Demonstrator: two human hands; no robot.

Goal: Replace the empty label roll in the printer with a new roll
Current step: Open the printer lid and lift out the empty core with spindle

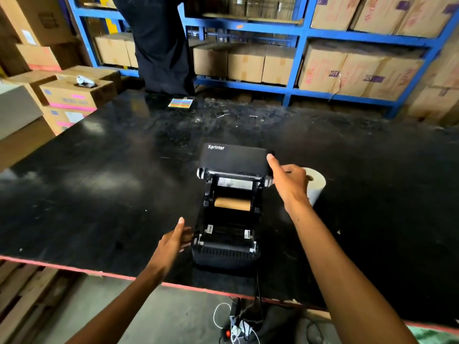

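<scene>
A black Xprinter label printer (224,254) stands on the black table (99,194) with its lid (233,157) swung up and back. Inside it lies a bare brown cardboard core (232,204), the empty roll. A full white label roll (315,186) stands on end just right of the printer, partly hidden by my right hand. My right hand (285,180) rests its thumb on the lid's right edge. My left hand (173,240) lies against the printer's left side near the front, fingers apart.
A person in dark clothes (159,45) stands at the table's far edge by blue shelving (298,31) full of cartons. A coloured card (180,103) lies at the far side. Stacked boxes (74,95) sit at left. Cables and a power strip (238,326) lie on the floor below.
</scene>
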